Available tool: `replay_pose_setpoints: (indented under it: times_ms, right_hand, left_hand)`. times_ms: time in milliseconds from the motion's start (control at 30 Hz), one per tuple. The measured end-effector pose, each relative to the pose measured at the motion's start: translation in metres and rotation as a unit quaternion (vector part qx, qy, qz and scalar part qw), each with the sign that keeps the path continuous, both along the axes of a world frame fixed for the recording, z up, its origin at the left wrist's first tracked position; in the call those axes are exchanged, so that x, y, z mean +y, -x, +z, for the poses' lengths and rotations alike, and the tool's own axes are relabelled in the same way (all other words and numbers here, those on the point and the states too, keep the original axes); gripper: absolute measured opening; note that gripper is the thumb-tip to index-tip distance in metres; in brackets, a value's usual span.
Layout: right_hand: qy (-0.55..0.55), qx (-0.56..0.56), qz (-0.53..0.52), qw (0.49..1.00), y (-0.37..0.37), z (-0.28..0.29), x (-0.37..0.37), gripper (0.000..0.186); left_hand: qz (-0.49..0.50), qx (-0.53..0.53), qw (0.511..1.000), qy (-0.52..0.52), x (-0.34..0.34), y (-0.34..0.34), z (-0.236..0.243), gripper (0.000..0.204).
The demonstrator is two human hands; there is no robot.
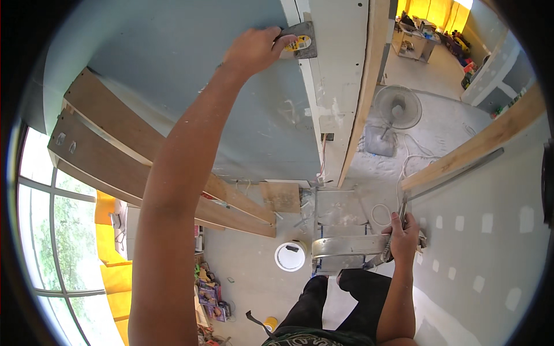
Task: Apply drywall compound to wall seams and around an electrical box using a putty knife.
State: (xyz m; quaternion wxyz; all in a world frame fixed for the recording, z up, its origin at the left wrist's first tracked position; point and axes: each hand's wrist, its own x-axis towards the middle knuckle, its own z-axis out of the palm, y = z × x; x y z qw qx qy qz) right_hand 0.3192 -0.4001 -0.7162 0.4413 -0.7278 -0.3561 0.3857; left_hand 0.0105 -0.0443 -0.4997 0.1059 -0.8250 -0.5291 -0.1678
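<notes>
My left hand [257, 49] is raised far up at the wall, thumb and fingers closed round a dark grey block [312, 51] with a yellow round label. The block lies against the white edge strip [310, 86], where the blue-grey wall panel [254, 115] ends. Lower right, my right hand [405, 236] is wrapped round a slim grey tool [397, 242], whose exact kind I cannot make out. A long straight grey bar [461, 174] runs from near that hand up to the right; whether it joins the tool is unclear. Beside this hand is a stepladder [346, 247].
Long brown boards [109, 147] slant across the left. A white lidded bucket [289, 256] stands on the floor near my legs. A fan [398, 107] and white cable [404, 164] are beyond the timber post [363, 92]. Boxes [212, 300] lie lower left; a patched wall panel [479, 248] is right.
</notes>
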Motion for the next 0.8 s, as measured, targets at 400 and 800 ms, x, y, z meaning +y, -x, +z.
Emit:
replay_pose_setpoints:
  times_ms: [400, 800]
  right_hand:
    - [-0.016, 0.012, -0.013, 1.000, -0.003, -0.006, 0.001, 0.031]
    - [-0.122, 0.220, -0.084, 0.964, 0.000, 0.043, 0.043, 0.017]
  left_hand:
    - [-0.018, -0.045, 0.998, -0.038, 0.003, 0.013, -0.036, 0.059]
    - [-0.063, -0.269, 0.904, -0.325, -0.010, 0.069, 0.074, 0.021]
